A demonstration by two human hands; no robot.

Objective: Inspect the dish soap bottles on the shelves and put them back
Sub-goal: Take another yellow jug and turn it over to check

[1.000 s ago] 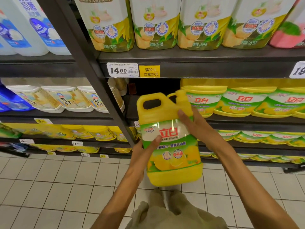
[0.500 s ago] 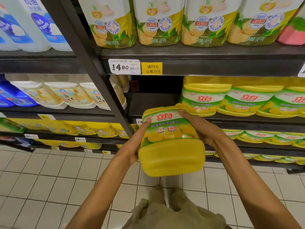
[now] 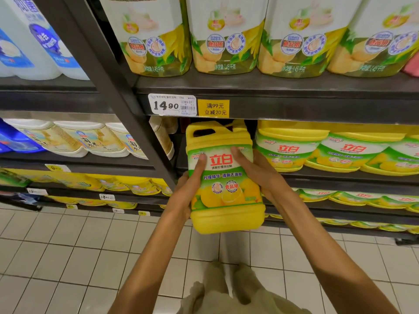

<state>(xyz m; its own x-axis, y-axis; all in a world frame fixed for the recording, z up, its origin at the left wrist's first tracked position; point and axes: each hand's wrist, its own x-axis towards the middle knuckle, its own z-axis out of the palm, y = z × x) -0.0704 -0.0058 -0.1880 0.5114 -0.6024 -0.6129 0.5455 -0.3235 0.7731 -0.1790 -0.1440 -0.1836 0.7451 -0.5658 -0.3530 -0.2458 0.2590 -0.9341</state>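
Observation:
I hold a yellow dish soap jug (image 3: pixel 224 196) with a green and white label upright between both hands, its label facing me. My left hand (image 3: pixel 189 189) grips its left side, thumb on the label. My right hand (image 3: pixel 258 175) grips the right side, thumb across the label's top. The jug's handle and cap reach into a dark gap at the left end of the middle shelf (image 3: pixel 340 177). A row of matching yellow jugs (image 3: pixel 353 152) stands on that shelf just to the right.
A dark slanted upright post (image 3: pixel 127 105) stands left of the gap. Large lemon refill bottles (image 3: pixel 226 35) fill the shelf above, with a 14.90 price tag (image 3: pixel 172 105). More yellow jugs (image 3: pixel 362 198) line the lower shelves. White tiled floor (image 3: pixel 68 257) lies below.
The jug, tipped with its base toward me half a second ago, is upright again and has moved up and forward toward the shelf gap. Both hands shifted along its sides.

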